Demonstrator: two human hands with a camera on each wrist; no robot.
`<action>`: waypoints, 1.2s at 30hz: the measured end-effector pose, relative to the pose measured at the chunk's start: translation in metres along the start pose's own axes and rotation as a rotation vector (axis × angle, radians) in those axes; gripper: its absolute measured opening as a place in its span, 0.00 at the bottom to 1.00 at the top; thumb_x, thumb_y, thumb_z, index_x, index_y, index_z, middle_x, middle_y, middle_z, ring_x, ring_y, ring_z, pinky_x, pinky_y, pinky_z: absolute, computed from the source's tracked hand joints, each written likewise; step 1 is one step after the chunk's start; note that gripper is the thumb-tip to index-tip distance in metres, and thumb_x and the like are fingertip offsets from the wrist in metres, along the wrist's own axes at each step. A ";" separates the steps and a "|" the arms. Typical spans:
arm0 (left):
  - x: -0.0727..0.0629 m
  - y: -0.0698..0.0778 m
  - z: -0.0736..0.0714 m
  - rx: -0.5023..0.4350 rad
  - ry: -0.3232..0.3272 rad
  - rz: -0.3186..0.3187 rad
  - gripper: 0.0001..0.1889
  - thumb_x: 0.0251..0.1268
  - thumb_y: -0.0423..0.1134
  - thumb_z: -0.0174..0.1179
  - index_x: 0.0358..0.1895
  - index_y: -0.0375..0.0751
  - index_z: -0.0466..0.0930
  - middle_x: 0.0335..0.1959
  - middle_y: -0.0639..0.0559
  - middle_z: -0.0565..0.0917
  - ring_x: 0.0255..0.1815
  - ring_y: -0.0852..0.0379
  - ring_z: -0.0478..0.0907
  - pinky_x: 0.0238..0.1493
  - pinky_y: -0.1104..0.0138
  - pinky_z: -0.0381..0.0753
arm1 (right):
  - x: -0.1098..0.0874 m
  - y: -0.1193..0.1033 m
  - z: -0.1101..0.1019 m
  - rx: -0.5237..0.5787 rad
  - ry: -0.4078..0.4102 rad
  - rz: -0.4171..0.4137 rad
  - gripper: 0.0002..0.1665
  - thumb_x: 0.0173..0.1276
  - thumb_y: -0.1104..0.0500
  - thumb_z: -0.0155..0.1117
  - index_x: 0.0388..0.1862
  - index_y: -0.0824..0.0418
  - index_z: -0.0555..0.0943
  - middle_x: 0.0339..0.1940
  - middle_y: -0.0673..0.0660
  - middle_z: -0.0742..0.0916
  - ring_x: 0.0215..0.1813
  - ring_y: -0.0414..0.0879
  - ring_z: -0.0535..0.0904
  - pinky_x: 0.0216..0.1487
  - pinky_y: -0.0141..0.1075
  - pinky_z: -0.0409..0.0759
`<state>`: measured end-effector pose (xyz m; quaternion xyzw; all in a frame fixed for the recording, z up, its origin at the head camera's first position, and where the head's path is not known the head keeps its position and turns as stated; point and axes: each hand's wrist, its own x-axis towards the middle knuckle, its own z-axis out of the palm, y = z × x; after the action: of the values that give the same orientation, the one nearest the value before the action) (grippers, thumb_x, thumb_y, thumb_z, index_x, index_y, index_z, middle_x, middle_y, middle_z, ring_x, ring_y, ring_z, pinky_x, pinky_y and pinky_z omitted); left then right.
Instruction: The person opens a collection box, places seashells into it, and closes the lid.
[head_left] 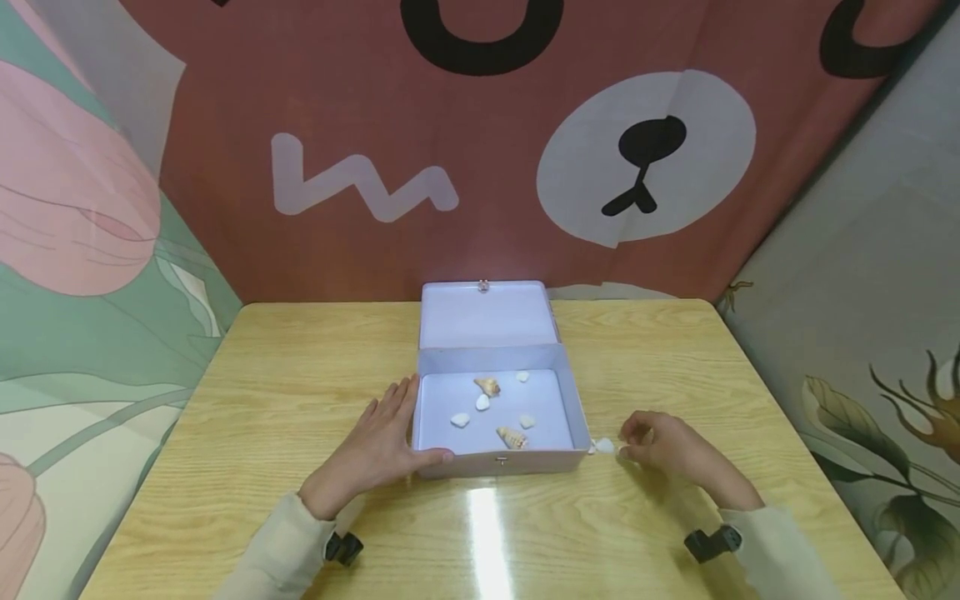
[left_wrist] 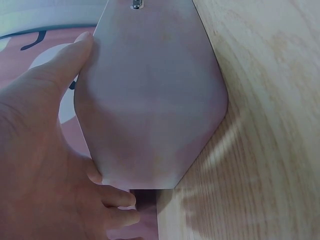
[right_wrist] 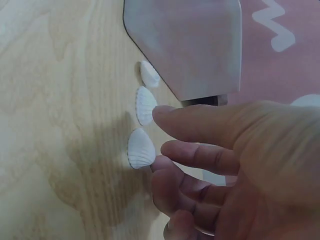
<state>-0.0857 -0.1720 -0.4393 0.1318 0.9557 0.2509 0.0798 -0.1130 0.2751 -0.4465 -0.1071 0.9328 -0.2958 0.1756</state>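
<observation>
A pale tin box (head_left: 501, 463) stands on the table with its hinged lid (head_left: 483, 315) raised at the back. Inside lie several seashells, among them two brown spiral shells (head_left: 512, 438) and small white ones (head_left: 461, 420). My left hand (head_left: 378, 442) rests against the box's front left corner, fingers along the left side, thumb on the front rim. Just right of the box, three white ribbed shells sit in a row on the wood. My right hand (head_left: 663, 446) is beside them, thumb tip right at the middle shell (right_wrist: 145, 106), other fingertips by the outer shell (right_wrist: 141, 149).
The wooden table (head_left: 315, 350) runs back to a brown curtain with a bear print (head_left: 375, 258). Patterned cloths hang at its left and right sides. Each wrist wears a small black camera (head_left: 343, 548).
</observation>
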 end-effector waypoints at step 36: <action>0.001 -0.001 -0.002 0.007 -0.011 0.002 0.71 0.57 0.76 0.69 0.88 0.33 0.40 0.88 0.29 0.50 0.89 0.29 0.48 0.86 0.32 0.51 | -0.004 0.012 -0.006 -0.031 0.029 0.052 0.11 0.74 0.60 0.70 0.51 0.64 0.86 0.40 0.56 0.88 0.37 0.44 0.81 0.35 0.36 0.79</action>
<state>-0.0869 -0.1735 -0.4376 0.1342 0.9560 0.2468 0.0843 -0.1128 0.2887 -0.4477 -0.0815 0.9422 -0.2781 0.1682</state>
